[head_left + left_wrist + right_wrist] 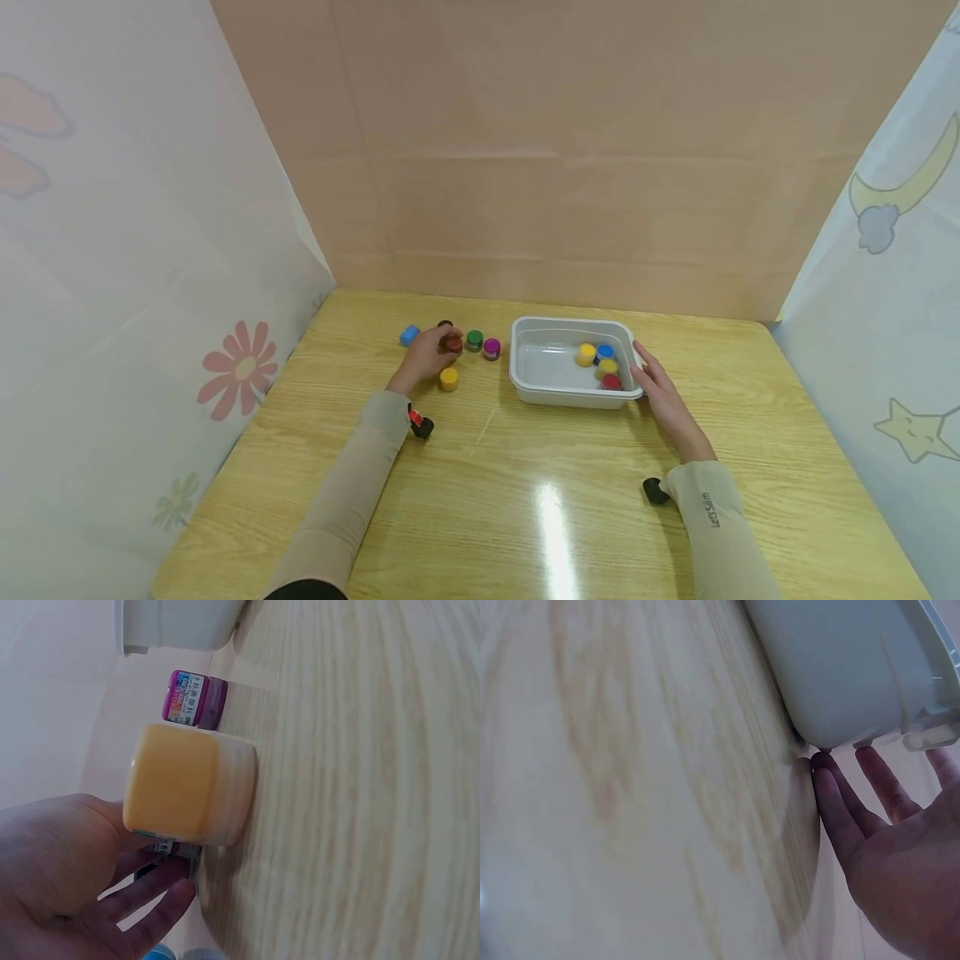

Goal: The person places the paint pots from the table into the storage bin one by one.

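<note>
My left hand [424, 360] reaches into a group of small lidded jars and holds the one with the dark red lid [453, 344] in its fingers. In the left wrist view a yellow-lidded jar [176, 784] stands in front and hides most of that grip. A black-lidded jar [445, 323] shows behind the fingers, and a green-lidded jar [475, 339] and a purple-lidded jar [492, 348] are to their right. My right hand [663, 396] rests its fingertips against the right end of a white plastic container [543, 396]; in the right wrist view its fingers are extended.
Inside the container sit several jars at its right side, with yellow, blue and red lids, the red one [611, 382] nearest the front. A blue object [409, 335] lies left of the left hand. Behind the wooden table [480, 500] rises a brown backdrop.
</note>
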Demonstrator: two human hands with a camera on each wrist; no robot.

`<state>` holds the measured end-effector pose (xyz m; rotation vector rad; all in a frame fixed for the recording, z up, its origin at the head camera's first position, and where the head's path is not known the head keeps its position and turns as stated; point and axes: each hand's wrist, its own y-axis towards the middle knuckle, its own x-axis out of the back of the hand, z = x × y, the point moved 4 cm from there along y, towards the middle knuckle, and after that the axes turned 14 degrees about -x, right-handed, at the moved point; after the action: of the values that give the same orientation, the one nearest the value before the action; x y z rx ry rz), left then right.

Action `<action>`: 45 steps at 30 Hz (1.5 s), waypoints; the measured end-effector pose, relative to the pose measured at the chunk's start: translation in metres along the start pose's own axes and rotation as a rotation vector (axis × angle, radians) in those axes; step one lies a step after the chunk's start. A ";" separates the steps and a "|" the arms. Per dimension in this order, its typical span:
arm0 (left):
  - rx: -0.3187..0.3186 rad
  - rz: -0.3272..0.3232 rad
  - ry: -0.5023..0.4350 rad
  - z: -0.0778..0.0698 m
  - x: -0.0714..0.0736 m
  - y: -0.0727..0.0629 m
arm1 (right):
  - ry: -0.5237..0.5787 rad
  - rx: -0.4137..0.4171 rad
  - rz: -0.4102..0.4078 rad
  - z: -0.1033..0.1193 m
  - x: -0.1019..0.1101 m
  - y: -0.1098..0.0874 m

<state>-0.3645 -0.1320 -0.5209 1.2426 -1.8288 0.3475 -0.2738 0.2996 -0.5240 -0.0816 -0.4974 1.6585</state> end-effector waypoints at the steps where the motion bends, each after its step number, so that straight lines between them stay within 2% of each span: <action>1: 0.001 0.001 0.002 0.000 0.000 0.000 | 0.000 0.000 0.000 0.000 0.000 0.000; 9: 0.006 -0.001 0.023 -0.001 0.000 -0.001 | 0.013 -0.002 0.002 -0.003 0.003 0.006; 18: -0.007 -0.022 -0.024 -0.006 0.004 -0.006 | 0.001 -0.005 -0.003 -0.005 0.002 0.005; 23: -0.008 -0.042 -0.101 -0.011 0.009 -0.009 | 0.004 -0.007 -0.006 -0.006 0.002 0.004; 26: -0.004 -0.056 -0.144 -0.017 0.015 -0.010 | 0.002 -0.010 -0.009 -0.006 0.003 0.004; 30: -0.029 -0.087 -0.169 -0.028 0.022 -0.010 | -0.007 -0.006 -0.013 -0.003 0.002 0.003; 38: -0.042 -0.128 -0.179 -0.051 0.031 -0.011 | -0.020 0.005 -0.013 0.001 0.002 -0.001; 45: -0.070 -0.155 -0.159 -0.064 0.034 -0.009 | -0.023 0.003 -0.008 -0.001 0.002 -0.001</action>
<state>-0.3288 -0.1154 -0.4591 1.3868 -1.8463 0.1003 -0.2731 0.3017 -0.5247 -0.0587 -0.5122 1.6542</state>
